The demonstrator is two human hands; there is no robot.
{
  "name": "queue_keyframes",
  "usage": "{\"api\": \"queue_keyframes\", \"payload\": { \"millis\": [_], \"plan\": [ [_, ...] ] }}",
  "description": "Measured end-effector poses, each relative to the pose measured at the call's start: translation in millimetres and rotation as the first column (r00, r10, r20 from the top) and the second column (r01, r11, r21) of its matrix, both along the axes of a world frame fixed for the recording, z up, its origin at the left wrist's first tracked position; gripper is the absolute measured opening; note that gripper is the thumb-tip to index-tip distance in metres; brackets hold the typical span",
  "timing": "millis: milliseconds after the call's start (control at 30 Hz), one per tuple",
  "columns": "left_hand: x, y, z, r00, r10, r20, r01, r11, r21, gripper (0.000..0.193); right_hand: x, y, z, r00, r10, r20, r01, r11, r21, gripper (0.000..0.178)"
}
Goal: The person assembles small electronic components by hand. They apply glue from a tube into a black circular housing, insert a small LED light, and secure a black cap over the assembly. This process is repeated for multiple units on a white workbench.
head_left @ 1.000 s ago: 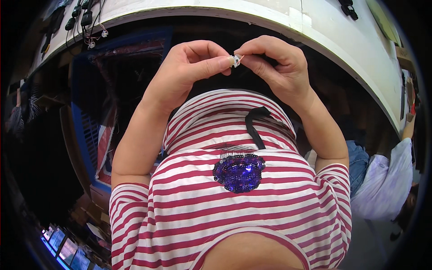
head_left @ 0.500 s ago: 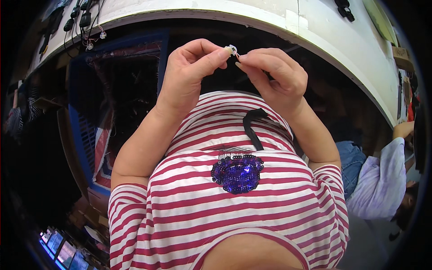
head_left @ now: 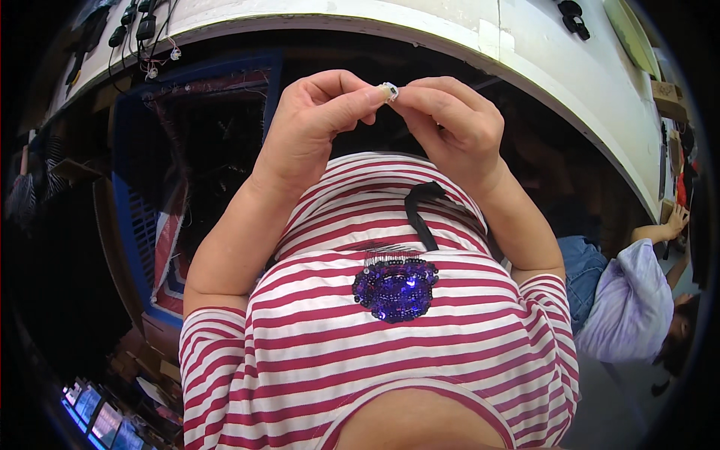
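In front of my chest, just off the table's near edge, my left hand (head_left: 319, 109) pinches a small white part (head_left: 389, 91) between thumb and index finger. The part has a dark spot and looks like a small connector or socket. My right hand (head_left: 457, 112) is closed too, its thumb and index fingertips pressed together right against the part. Thin light-coloured wires run from the part to those fingertips in the earlier frame; now the fingers mostly hide them. Both hands are in the air, their fingertips nearly meeting.
Ahead curves a white table (head_left: 420, 16). Black cords with dark plug-like ends (head_left: 145, 28) lie at its left, small white wired pieces (head_left: 152, 73) hanging over the edge. A blue plastic crate (head_left: 135, 225) stands below left. To the right, a person in a pale top (head_left: 630, 300) reaches toward the table.
My fingertips have come closer together, and the white part has turned so that its dark spot shows. The wires between the hands have gone mostly from sight. The other person's arm has shifted.
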State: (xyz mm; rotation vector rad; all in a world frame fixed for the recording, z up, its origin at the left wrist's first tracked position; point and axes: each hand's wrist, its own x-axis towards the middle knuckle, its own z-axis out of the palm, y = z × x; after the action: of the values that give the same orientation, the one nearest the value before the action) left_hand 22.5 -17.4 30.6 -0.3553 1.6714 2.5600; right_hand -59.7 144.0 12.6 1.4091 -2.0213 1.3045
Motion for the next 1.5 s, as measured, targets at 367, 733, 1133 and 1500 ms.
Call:
{"api": "queue_keyframes", "payload": {
  "millis": [367, 733, 1133, 1500],
  "plan": [
    [-1, -7, 7, 0.998, -0.019, -0.067, 0.011, 0.994, -0.112, 0.014, -3, 0, 17, 0.83, 0.045, 0.556, -0.082, 0.996, 0.042, 0.013],
    [-12, 18, -43, 0.983, 0.03, -0.184, -0.016, 0.997, 0.081, 0.03, -17, 1, 30, 0.834, 0.337, 0.437, -0.243, 0.935, -0.259, 0.01],
    [-24, -8, -16, 0.982, 0.129, -0.139, -0.113, 0.987, 0.118, 0.012, -107, 0, 56, 0.992, -0.119, -0.038, 0.124, 0.976, 0.177, 0.019],
    [-37, -22, 17, 0.983, 0.114, -0.143, -0.13, 0.986, -0.105, 0.011, -193, -23, 66, 0.821, -0.463, 0.335, 0.281, 0.837, 0.47, 0.025]
  ]
}}
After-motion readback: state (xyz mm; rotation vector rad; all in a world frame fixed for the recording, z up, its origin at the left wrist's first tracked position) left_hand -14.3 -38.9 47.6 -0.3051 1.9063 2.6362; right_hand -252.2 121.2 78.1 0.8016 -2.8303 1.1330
